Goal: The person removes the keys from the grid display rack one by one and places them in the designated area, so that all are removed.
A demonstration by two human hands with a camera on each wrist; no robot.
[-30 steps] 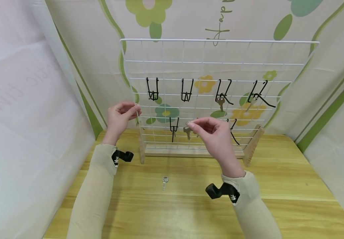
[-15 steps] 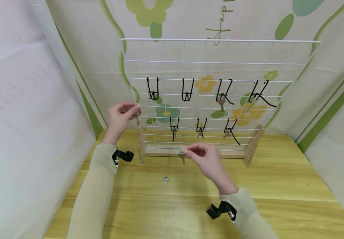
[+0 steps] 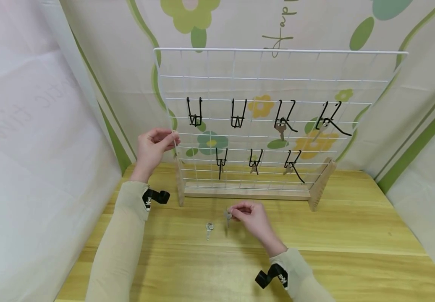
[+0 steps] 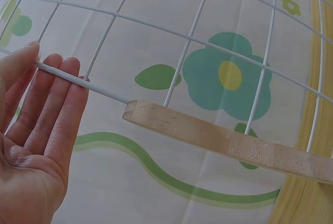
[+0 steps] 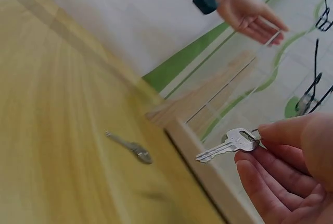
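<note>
Between the thumb and fingertips of my right hand (image 3: 254,221), a silver key (image 5: 235,141) is pinched by its small ring. It hangs blade down just over the table in the head view. To its left, a second key (image 3: 209,230) with a ring lies flat on the wood. My left hand (image 3: 152,150) holds the left edge wire of a white wire grid rack (image 4: 106,89), thumb on one side and fingertips on the other. Black hooks (image 3: 237,115) sit on the grid in two rows. Keys hang from several of them, including one key (image 3: 281,130) in the upper row.
The rack stands on a wooden base (image 3: 247,193) with upright side pieces, towards the back of the wooden table (image 3: 187,268). A printed flower cloth (image 3: 217,25) hangs behind it, and pale cloth sides (image 3: 21,126) stand to the left and right.
My right hand has come down and towards me from the lower hooks, bringing the key low over the table near the other key. The left hand stays on the rack's edge.
</note>
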